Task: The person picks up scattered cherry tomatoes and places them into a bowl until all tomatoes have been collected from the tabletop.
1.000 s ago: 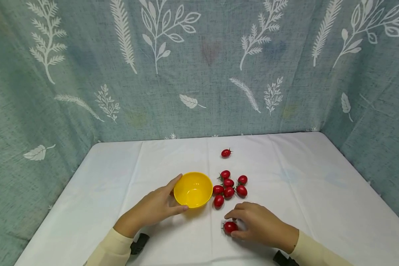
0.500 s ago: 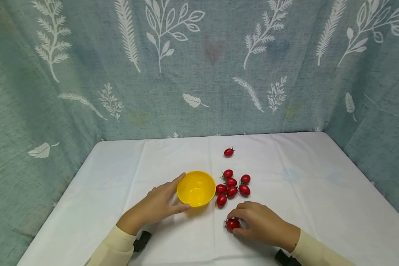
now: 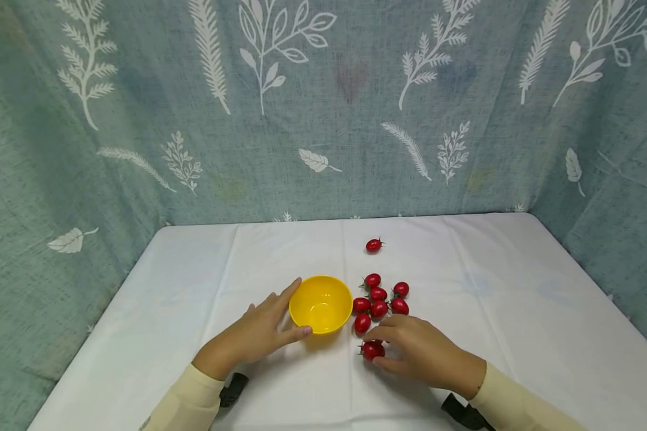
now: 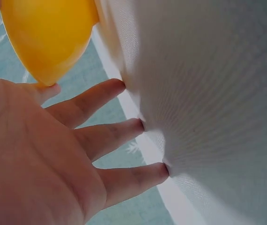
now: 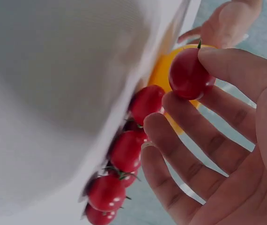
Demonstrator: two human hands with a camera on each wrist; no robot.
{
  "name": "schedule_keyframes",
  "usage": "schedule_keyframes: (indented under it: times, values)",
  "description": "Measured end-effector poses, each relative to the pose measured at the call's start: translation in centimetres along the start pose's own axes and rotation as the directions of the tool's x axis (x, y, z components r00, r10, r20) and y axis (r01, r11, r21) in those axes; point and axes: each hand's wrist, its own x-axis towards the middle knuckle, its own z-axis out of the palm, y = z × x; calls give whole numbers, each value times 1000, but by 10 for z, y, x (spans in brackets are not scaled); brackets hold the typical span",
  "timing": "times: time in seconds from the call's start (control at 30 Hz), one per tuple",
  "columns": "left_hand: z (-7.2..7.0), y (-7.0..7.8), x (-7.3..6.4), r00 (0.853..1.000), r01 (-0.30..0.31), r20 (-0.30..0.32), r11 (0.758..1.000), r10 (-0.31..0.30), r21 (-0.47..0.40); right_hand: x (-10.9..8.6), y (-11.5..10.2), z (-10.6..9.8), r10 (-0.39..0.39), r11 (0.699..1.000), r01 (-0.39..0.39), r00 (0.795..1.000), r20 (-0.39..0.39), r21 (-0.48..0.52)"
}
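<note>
A yellow bowl (image 3: 321,305) stands on the white cloth, its inside showing no contents. My left hand (image 3: 252,336) holds it from the left, thumb at the near rim and index finger at the far rim. In the left wrist view the other fingers (image 4: 110,140) stretch straight, tips at the cloth. My right hand (image 3: 428,353) pinches a red cherry tomato (image 5: 189,72) with a green stem between thumb and fingertips. The right wrist view shows it above the level of the other tomatoes. Several cherry tomatoes (image 3: 378,294) lie clustered just right of the bowl.
One lone cherry tomato (image 3: 374,245) lies farther back on the cloth-covered table (image 3: 194,269). A green curtain (image 3: 302,120) with white leaf prints hangs behind the table and along both sides. Dark wrist cameras (image 3: 233,389) sit under the sleeves.
My right hand has closed its fingertips on the near tomato and brought it up and slightly toward the bowl. My left hand keeps its hold on the bowl. The head view has shifted slightly.
</note>
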Motion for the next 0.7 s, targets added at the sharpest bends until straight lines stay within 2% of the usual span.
schedule_keyframes:
  times: [0.17, 0.4, 0.7]
  values:
    - [0, 0, 0, 1000, 1, 13, 1000, -1, -11, 6, -4, -4, -19, 1000, 18, 997, -77, -9]
    - [1, 0, 1, 1000, 0, 22, 1000, 0, -25, 21, -8, -7, -41, 999, 41, 975, -218, -4]
    - [3, -2, 3, 1000, -8, 24, 1000, 8, -20, 46, -13, -8, 5, 1000, -4, 962, -273, 4]
